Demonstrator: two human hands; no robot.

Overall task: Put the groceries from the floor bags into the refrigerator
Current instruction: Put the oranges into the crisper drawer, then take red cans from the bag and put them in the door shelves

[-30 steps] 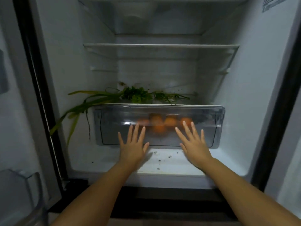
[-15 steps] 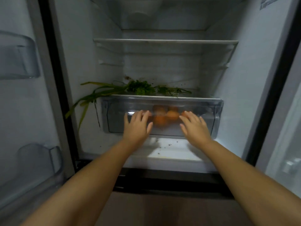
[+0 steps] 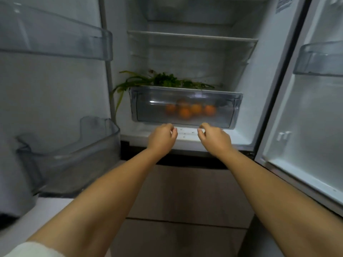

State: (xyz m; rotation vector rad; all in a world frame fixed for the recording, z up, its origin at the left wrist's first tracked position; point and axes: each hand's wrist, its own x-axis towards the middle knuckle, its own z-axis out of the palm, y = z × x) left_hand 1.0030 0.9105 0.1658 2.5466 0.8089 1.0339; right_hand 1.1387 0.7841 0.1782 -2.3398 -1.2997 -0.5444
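A person's two bare arms reach into an open fridge point(image 3: 263, 75), both hands just below the front edge of a clear drawer point(image 3: 185, 106). The left hand point(image 3: 162, 137) and the right hand point(image 3: 213, 137) sit side by side, apart from each other, fingers loosely curled and holding nothing; the fingertips point(image 3: 169, 126) of the left come up to the drawer's lower lip, but whether they touch it cannot be told.

Inside the drawer, seen blurred through its front, lie several oranges point(image 3: 191, 109), bunched at the middle and right. On the shelf above the drawer rest leafy greens point(image 3: 165, 80), long blades trailing off the left end and hanging down beside the drawer. Dark specks dot the white fridge floor point(image 3: 187, 133) between the hands. Two glass shelves point(image 3: 191, 37) stand farther up.

Both doors are swung wide. The left door carries an upper bin point(image 3: 55, 39) and a lower bin point(image 3: 74, 154), both clear plastic. The right door shows one bin point(image 3: 321, 60) at its top. Below the fridge compartment, near the camera, are brown drawer fronts point(image 3: 185, 197).
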